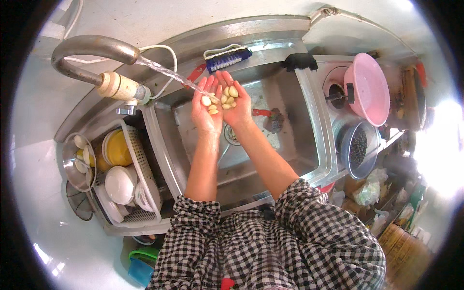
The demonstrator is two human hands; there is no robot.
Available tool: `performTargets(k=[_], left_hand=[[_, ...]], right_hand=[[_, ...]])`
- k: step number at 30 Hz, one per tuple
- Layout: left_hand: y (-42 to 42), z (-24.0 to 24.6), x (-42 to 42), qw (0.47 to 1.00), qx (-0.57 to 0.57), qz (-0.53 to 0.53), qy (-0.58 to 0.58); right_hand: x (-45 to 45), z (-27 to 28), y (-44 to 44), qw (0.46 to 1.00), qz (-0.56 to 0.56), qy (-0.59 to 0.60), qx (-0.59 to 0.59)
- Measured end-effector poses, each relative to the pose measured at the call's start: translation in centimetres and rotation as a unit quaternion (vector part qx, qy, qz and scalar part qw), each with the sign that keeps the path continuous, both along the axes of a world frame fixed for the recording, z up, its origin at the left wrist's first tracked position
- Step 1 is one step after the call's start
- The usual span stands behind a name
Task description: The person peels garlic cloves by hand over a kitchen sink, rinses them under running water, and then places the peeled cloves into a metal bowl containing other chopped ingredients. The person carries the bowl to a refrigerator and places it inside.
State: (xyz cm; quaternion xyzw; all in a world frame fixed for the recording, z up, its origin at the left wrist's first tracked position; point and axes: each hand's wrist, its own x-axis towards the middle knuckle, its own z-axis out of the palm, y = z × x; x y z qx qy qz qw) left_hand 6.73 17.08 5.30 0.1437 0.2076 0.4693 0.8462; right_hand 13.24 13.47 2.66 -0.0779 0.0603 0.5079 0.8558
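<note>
My left hand [205, 121] and my right hand [239, 110] are side by side, palms up, forming a cup over the stainless steel sink [239, 159]. Peeled garlic cloves [232, 92] lie in both palms. A stream of water [170, 76] runs from the curved metal faucet [98, 42] onto the cloves and fingers. The sink drain [231, 135] is partly hidden behind my wrists. Right of my hands, a red-handled scrubber [273, 119] rests on the wet sink floor, where small scraps are scattered.
A blue-and-white brush [228, 59] and a black cloth [300, 62] lie along the sink's back rim. On the left stands a white plastic basket [141, 168] of bowls. To the right are a pink basin [369, 88] and a clear bowl [348, 156] of dark bits.
</note>
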Motion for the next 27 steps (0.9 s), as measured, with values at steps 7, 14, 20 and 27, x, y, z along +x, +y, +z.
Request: performTargets(k=[7, 14, 20, 27], left_hand=[[-1.0, 1.1, -1.0, 0.954, 0.233, -0.011, 0.190], [-1.7, 0.8, -0.6, 0.972, 0.164, -0.032, 0.166], [0.4, 0.2, -0.2, 0.999, 0.001, 0.001, 0.046], [0.5, 0.3, -0.7, 0.998, -0.029, 0.028, -0.050]], right_hand=[[-1.0, 1.2, -0.5, 0.996, 0.034, -0.003, -0.084], [-1.1, 4.0, -0.4, 0.968, 0.007, -0.217, -0.123], [-0.9, 4.0, 0.4, 0.985, -0.022, -0.172, 0.010], [-0.8, 3.5, 0.1, 0.993, -0.045, -0.107, -0.033]])
